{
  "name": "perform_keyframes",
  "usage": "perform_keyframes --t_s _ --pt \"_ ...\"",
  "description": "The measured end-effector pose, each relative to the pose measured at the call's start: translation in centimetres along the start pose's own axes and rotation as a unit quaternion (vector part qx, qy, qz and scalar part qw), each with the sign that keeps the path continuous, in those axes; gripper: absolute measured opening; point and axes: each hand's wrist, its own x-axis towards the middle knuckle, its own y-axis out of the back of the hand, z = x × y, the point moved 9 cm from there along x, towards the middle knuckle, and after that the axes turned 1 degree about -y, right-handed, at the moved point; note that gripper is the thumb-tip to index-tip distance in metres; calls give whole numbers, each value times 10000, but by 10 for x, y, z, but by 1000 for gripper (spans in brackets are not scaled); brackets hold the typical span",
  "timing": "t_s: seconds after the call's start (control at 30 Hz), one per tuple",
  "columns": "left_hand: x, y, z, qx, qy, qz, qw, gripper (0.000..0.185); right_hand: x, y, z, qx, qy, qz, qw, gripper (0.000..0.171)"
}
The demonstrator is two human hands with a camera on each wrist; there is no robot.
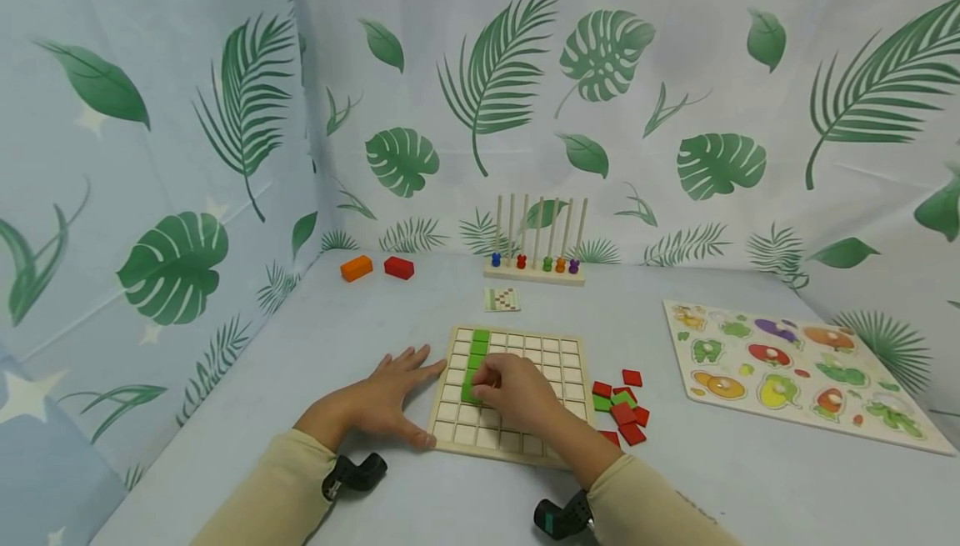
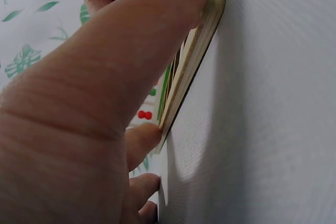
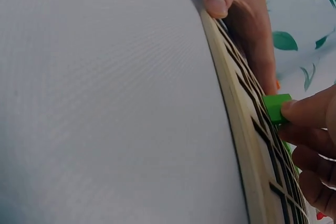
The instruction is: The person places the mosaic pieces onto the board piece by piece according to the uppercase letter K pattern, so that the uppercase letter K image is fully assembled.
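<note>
A wooden grid board with pale square cells lies on the table. Green square tiles form a column in its second column from the left. My right hand is over the board at the lower end of that column, pinching a green tile between thumb and fingers; the right wrist view has this tile tilted close over the grid. With fingers spread, my left hand rests at the board's left side, its thumb at the near left corner and index finger along the left edge.
Loose red and green tiles are piled right of the board. Beyond it lie a small pattern card, a peg rack with coloured bears, an orange block and a red block. A vegetable puzzle board is at the right.
</note>
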Motion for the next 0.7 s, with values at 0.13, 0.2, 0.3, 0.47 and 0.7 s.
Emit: perform_keyframes --t_s 0.13,0.2,0.3,0.47,0.7 --pt "0 0 0 26 15 6 10000 115 -2 -3 0 -375 -29 -123 9992 6" --pt "0 0 0 42 29 2 10000 116 -4 -5 0 -591 -20 -190 9981 8" --pt "-1 0 0 26 41 14 10000 116 -5 -7 -2 -756 69 -193 9969 9" --pt "-1 0 -1 -6 53 22 10000 115 -6 -8 -5 -758 196 -175 9968 5" --pt "0 -1 0 11 50 0 10000 115 -14 11 5 -657 44 -122 9978 9"
